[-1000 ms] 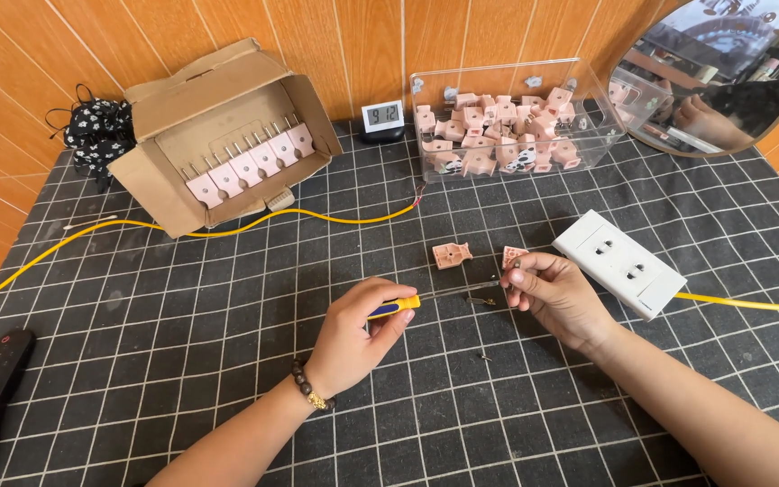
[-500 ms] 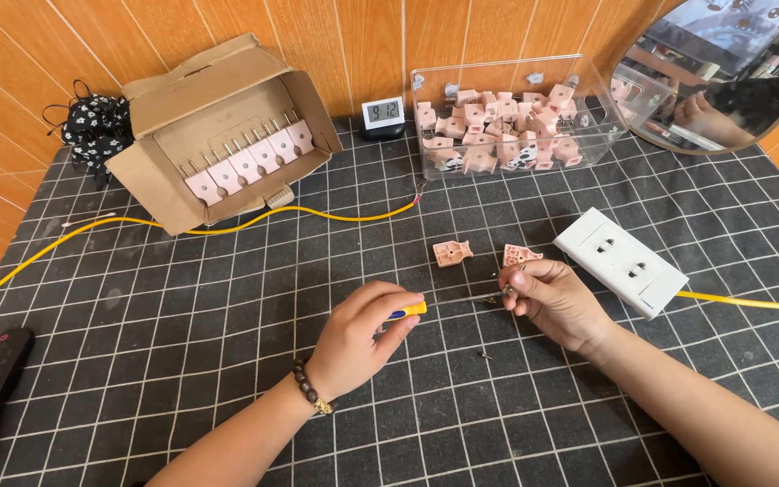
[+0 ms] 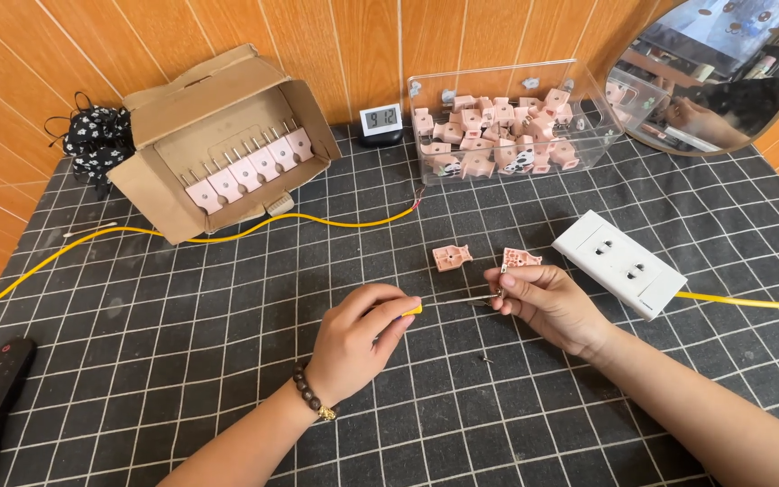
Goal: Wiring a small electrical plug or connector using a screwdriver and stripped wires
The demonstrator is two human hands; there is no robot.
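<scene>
Between both hands (image 3: 451, 317), yellow-handled screwdriver (image 3: 448, 304)

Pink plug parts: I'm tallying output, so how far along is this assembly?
Done: a row of pink plugs stands in the cardboard box. In hand: the left hand grips a yellow-handled screwdriver whose tip meets a small part in the right hand. Left: two loose shells on the mat and a full clear bin.

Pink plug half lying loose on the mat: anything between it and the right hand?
Nothing visible. The loose pink plug half lies on the grid mat just left of the right hand, with only bare mat between. That hand already pinches another pink piece. The left hand, holding a yellow-handled tool, sits below, off that line.
</scene>
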